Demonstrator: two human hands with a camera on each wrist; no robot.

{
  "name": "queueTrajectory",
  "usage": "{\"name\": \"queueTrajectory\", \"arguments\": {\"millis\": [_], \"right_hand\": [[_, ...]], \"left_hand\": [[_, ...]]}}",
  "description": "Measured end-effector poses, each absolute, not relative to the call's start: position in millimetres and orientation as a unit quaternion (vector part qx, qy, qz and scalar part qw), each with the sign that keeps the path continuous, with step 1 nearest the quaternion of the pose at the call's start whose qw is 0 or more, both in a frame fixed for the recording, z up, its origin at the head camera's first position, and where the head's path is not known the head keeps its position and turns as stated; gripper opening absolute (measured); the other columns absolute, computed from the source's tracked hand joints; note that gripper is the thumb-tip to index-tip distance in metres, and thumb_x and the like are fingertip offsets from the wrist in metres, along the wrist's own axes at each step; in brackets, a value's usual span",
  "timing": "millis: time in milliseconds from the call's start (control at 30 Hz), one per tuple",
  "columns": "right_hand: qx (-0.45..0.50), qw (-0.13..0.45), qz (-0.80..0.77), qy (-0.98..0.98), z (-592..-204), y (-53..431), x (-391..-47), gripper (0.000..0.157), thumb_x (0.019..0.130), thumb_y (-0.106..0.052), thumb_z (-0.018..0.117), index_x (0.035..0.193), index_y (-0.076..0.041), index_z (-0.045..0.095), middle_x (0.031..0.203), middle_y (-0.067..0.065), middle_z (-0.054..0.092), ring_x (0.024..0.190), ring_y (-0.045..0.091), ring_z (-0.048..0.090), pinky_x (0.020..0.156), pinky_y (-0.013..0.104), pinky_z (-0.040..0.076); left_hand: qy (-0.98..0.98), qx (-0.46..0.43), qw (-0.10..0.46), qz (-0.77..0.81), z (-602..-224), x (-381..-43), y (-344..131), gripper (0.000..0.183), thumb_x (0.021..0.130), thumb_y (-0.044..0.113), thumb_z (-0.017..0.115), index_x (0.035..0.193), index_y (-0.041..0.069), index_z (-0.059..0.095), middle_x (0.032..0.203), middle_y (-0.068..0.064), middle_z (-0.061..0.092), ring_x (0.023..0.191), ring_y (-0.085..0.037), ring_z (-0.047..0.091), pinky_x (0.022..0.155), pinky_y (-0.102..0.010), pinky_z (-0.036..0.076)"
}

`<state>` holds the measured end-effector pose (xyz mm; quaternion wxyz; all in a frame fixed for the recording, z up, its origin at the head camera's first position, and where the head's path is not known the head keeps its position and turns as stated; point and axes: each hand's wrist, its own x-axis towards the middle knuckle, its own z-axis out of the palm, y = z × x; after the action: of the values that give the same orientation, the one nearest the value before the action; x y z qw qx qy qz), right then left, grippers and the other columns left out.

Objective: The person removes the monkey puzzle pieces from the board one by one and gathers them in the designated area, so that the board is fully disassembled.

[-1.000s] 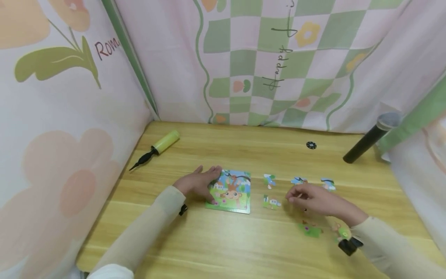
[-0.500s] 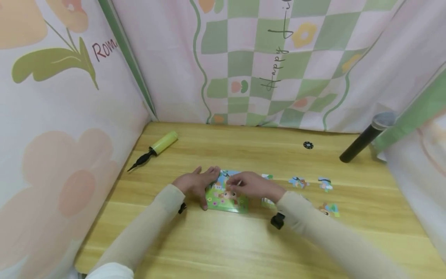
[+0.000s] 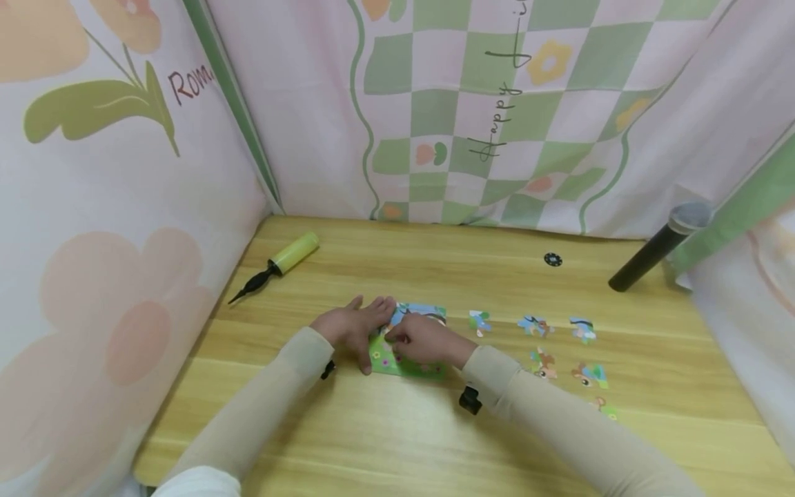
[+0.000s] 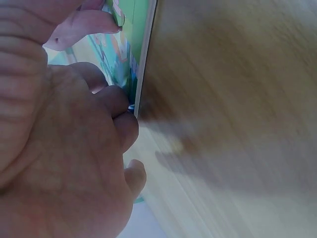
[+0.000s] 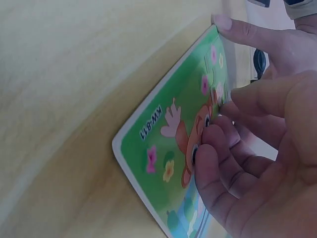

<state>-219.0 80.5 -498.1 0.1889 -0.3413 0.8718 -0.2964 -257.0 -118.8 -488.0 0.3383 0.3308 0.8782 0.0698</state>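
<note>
A square puzzle board with a cartoon monkey picture lies flat on the table. My left hand rests at its left side, fingers spread along the edge and thumb at the near left corner. Over the board's middle, my right hand has curled fingers and its index finger points to the left part of the picture. The right wrist view shows the thumb and bent fingertips right at the picture's surface, apparently pinching a small puzzle piece that is mostly hidden by the fingers.
Several loose puzzle pieces lie to the right, including a blue and green one and a monkey one. A yellow-green hand pump lies at the left. Behind the pieces are a round black disc and a black tube.
The right hand has come left from the loose pieces onto the board, then lowered slightly toward its left part. The left hand stays at the board's edge, its thumb shifted slightly.
</note>
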Motion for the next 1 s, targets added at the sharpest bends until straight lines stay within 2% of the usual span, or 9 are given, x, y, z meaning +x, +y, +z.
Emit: {"name": "queueTrajectory", "arguments": {"millis": [200, 433, 667, 867, 1000], "right_hand": [[-0.323, 0.18, -0.297, 0.88, -496.8, 79.1, -216.9, 0.026, 0.097, -0.003, 0.06, 0.119, 0.004, 0.071, 0.088, 0.002, 0.075, 0.057, 0.005, 0.06, 0.059, 0.025, 0.052], [-0.3, 0.182, -0.293, 0.889, -494.8, 76.9, -216.5, 0.025, 0.097, -0.005, 0.061, 0.119, 0.002, 0.072, 0.099, 0.005, 0.075, 0.067, 0.003, 0.061, 0.071, 0.025, 0.054], [-0.292, 0.192, -0.309, 0.884, -495.6, 77.0, -216.9, 0.025, 0.099, -0.003, 0.058, 0.119, 0.003, 0.071, 0.086, 0.002, 0.074, 0.046, 0.008, 0.056, 0.05, 0.026, 0.049], [-0.274, 0.191, -0.323, 0.886, -499.2, 80.9, -217.6, 0.024, 0.102, -0.008, 0.056, 0.121, -0.002, 0.071, 0.081, -0.003, 0.072, 0.045, 0.01, 0.057, 0.046, 0.027, 0.049], [-0.27, 0.198, -0.361, 0.87, -496.4, 82.5, -216.3, 0.02, 0.103, -0.011, 0.058, 0.117, -0.005, 0.07, 0.081, -0.004, 0.07, 0.048, 0.021, 0.062, 0.044, 0.032, 0.052]], "left_hand": [[0.878, 0.344, 0.326, 0.062, -486.8, -256.3, -117.6, 0.138, 0.07, 0.038, 0.094, 0.163, 0.014, -0.006, 0.166, 0.0, -0.014, 0.151, -0.014, -0.013, 0.119, -0.044, -0.013], [0.88, 0.336, 0.329, 0.065, -488.2, -256.2, -118.4, 0.138, 0.07, 0.038, 0.094, 0.163, 0.016, -0.007, 0.166, 0.002, -0.015, 0.151, -0.013, -0.014, 0.119, -0.044, -0.013], [0.882, 0.334, 0.327, 0.068, -490.8, -257.0, -119.8, 0.139, 0.069, 0.038, 0.095, 0.163, 0.016, -0.006, 0.167, 0.003, -0.014, 0.151, -0.013, -0.014, 0.119, -0.045, -0.013], [0.883, 0.327, 0.328, 0.074, -489.9, -257.3, -119.8, 0.14, 0.068, 0.038, 0.095, 0.163, 0.017, -0.006, 0.167, 0.004, -0.013, 0.151, -0.012, -0.014, 0.119, -0.045, -0.013], [0.884, 0.317, 0.333, 0.082, -488.6, -256.4, -119.9, 0.14, 0.068, 0.037, 0.095, 0.163, 0.018, -0.006, 0.167, 0.005, -0.014, 0.151, -0.013, -0.014, 0.119, -0.045, -0.013]]}}
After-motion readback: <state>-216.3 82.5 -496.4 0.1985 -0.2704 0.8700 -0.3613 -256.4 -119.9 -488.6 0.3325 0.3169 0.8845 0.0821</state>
